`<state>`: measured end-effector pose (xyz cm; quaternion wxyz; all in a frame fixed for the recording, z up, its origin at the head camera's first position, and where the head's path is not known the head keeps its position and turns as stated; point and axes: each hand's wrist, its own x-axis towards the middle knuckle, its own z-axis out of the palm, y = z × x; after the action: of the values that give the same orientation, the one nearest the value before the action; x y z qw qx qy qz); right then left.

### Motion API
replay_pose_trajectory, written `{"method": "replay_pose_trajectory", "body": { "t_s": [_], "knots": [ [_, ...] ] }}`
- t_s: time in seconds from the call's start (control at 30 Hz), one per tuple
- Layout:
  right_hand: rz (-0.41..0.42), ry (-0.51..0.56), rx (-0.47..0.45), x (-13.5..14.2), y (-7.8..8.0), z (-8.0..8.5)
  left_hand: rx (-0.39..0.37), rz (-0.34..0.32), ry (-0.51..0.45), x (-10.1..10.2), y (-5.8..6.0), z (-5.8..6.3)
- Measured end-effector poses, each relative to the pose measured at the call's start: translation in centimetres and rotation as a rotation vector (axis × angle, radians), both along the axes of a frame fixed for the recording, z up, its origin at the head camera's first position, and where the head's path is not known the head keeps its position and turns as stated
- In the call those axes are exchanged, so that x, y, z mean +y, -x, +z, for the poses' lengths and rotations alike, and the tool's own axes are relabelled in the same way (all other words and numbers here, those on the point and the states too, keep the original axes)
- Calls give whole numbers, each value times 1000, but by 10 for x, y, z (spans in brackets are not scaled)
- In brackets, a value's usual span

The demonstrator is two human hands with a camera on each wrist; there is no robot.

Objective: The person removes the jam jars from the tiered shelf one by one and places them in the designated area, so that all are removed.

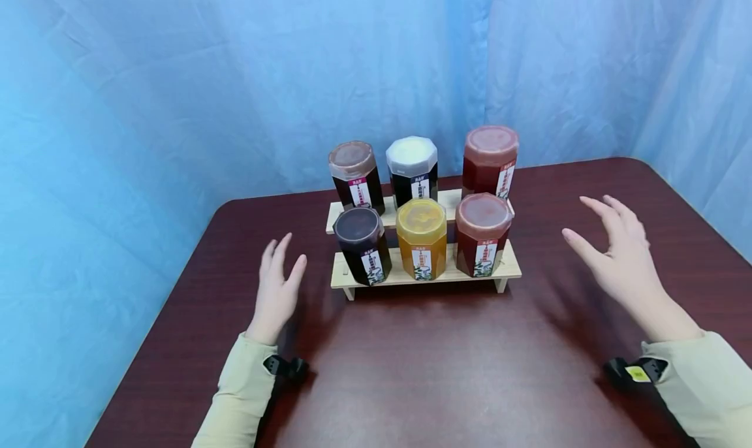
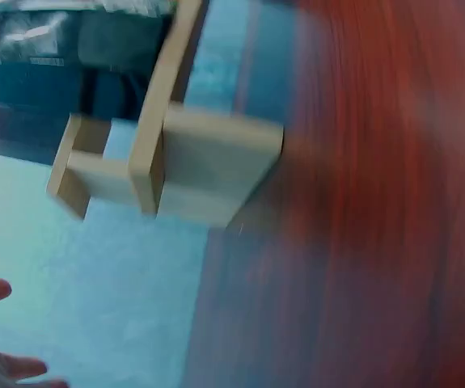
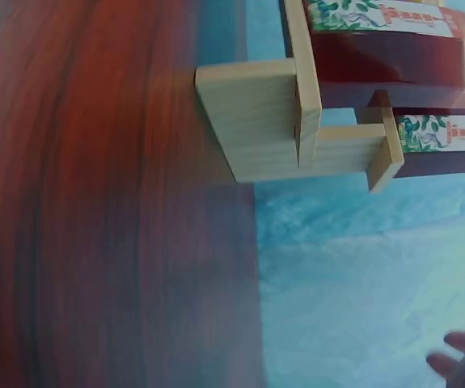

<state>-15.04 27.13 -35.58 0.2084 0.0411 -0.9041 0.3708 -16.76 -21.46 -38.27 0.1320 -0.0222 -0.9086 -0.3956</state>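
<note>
A two-step wooden rack [image 1: 399,277] carries two rows of lidded, labelled jars. In its front row stand a dark jar [image 1: 362,245], a yellow jar [image 1: 422,239] and a red jar [image 1: 484,236]. Behind them are a dark brown jar [image 1: 356,177], a black jar with a white lid [image 1: 413,167] and another red jar [image 1: 490,160]. To the left of the rack my left hand [image 1: 276,291] hovers with fingers spread, holding nothing. My right hand [image 1: 625,265] is raised to the right of it, fingers apart and nothing held. Only fingertips show in both wrist views.
The rack stands toward the back of a dark red-brown wooden table [image 1: 435,363]. Blue curtains [image 1: 352,63] hang behind the table and along its sides. A black wrist camera [image 1: 288,368] is strapped at the left sleeve, another [image 1: 631,373] at the right.
</note>
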Motion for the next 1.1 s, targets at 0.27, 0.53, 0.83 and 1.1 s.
{"method": "replay_pose_trajectory", "body": {
  "t_s": [0.27,0.53,0.83,1.1],
  "knots": [
    [79,217,-146,-12,17,8,-253,-167,-533,29,1,-11],
    [158,297,-169,-36,38,38,-299,-211,-642,42,4,-28],
    [230,271,-115,-57,61,64,-257,-207,-583,43,6,-41],
    [266,220,-87,-69,80,67,-261,-277,-653,39,6,-48]
  ]
}}
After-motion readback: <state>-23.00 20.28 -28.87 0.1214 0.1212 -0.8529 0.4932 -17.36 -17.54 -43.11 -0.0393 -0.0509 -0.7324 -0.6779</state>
